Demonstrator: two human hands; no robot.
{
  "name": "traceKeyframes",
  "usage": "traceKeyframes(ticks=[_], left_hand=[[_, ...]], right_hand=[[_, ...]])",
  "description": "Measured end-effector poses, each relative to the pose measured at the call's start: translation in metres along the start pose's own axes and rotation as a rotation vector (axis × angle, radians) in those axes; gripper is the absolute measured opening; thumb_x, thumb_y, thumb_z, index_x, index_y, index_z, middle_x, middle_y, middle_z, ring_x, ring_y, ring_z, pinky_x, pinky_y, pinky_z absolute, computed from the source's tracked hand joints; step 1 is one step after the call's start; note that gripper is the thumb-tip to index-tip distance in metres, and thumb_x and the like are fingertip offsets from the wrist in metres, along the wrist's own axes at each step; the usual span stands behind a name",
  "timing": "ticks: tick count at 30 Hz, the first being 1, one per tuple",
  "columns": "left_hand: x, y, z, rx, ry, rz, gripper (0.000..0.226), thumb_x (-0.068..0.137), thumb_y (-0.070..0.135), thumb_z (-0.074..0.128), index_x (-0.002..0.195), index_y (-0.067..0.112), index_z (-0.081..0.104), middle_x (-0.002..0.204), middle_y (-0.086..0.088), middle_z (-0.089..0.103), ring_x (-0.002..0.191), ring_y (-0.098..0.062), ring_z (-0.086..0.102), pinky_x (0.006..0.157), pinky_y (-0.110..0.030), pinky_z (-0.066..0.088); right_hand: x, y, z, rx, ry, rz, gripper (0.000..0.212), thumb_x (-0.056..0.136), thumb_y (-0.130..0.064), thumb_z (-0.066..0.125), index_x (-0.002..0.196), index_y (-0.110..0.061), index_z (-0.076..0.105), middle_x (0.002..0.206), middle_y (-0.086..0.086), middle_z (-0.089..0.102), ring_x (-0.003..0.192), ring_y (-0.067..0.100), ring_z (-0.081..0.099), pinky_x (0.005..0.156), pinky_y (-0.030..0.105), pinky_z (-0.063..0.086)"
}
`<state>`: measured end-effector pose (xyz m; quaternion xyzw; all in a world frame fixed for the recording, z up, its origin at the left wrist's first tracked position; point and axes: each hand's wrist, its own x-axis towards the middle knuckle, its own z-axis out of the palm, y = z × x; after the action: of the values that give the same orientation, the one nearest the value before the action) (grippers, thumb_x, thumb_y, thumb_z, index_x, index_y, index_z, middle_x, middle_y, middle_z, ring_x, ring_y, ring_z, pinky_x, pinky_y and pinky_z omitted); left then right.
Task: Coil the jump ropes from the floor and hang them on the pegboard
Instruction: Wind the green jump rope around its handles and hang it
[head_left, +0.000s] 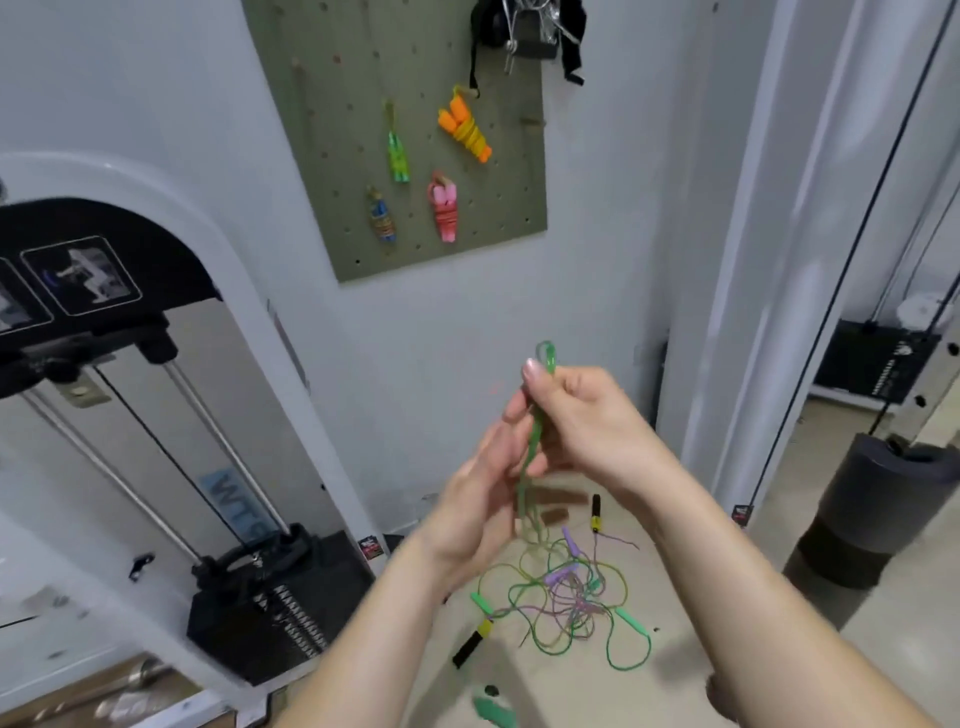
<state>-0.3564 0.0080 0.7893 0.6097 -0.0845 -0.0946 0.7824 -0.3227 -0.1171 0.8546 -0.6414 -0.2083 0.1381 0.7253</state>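
From my remote seat, both hands are raised in front of the white wall, below the pegboard (322, 156). The right grip (587, 415) is clamped on a doubled length of the green jump rope (534, 441): the thumb presses the strands against the curled fingers, and a small loop of rope pokes out above the thumb. The left grip (483, 493) sits just below and to the left, palm turned towards the rope. Its fingers look stretched out alongside the strands and touch them rather than wrap them, though the motion blur there keeps me from being sure.

From the hands the green rope hangs down to the floor (675, 571), where it runs into a loose tangle of ropes (566, 597), green and purple cords looped over each other. In and around that heap I can pick out purple handles (561, 574), two green handles (480, 603) at either side, a black handle with a yellow band (470, 644) at the lower left and another black handle (596, 512) beyond the heap. One more green piece lies at the bottom edge, too blurred to name.

Four coiled ropes already hang on the olive pegboard: a green coil (397, 156), an orange and yellow coil (465, 130), a pink coil (444, 215) and a blue multicoloured coil (382, 218). Black straps and metal clips (530, 31) hang at its top edge. A cable weight machine (156, 415) stands on the left, and a dark upright cylinder (872, 519) on the right.
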Motion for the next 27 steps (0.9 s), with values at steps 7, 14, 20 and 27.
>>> traceKeyframes(ticks=[7,14,20,27], left_hand=[[-0.025,-0.030,-0.002,0.414,0.168,-0.116,0.045,0.090,0.053,0.042,0.068,0.015,0.047,0.052,0.008,0.039,0.052,-0.014,0.039,0.056,-0.025,0.039],[0.041,0.054,0.041,-0.283,0.230,0.117,0.042,0.102,0.039,0.030,0.065,0.019,0.033,0.045,0.008,0.021,0.036,-0.004,0.018,0.037,-0.015,0.013],[0.069,0.091,0.040,-0.337,0.396,0.209,0.044,0.102,0.041,0.027,0.065,0.020,0.035,0.044,0.008,0.021,0.035,-0.006,0.017,0.036,-0.018,0.014],[0.042,-0.033,0.036,0.080,0.273,-0.252,0.086,0.082,0.076,0.030,0.129,0.007,0.049,0.117,-0.010,0.064,0.104,-0.024,0.063,0.091,-0.037,0.045]], right_hand=[[0.032,-0.024,-0.053,0.318,0.393,-0.025,0.043,0.101,-0.045,0.038,0.097,-0.009,0.060,0.086,0.008,0.074,0.082,0.019,0.072,0.057,0.028,0.055],[-0.026,0.079,-0.035,0.064,-0.457,0.290,0.036,0.092,-0.046,0.048,0.100,-0.017,0.069,0.099,0.011,0.073,0.099,0.024,0.064,0.088,0.033,0.044],[-0.062,0.102,-0.060,0.230,-0.269,0.294,0.037,0.094,-0.043,0.049,0.081,-0.010,0.059,0.061,0.010,0.057,0.070,0.029,0.064,0.080,0.042,0.050],[-0.055,0.061,-0.078,0.705,0.057,0.290,0.025,0.088,-0.038,0.056,0.078,-0.016,0.048,0.057,-0.002,0.028,0.039,0.005,0.027,0.032,0.013,0.024]])
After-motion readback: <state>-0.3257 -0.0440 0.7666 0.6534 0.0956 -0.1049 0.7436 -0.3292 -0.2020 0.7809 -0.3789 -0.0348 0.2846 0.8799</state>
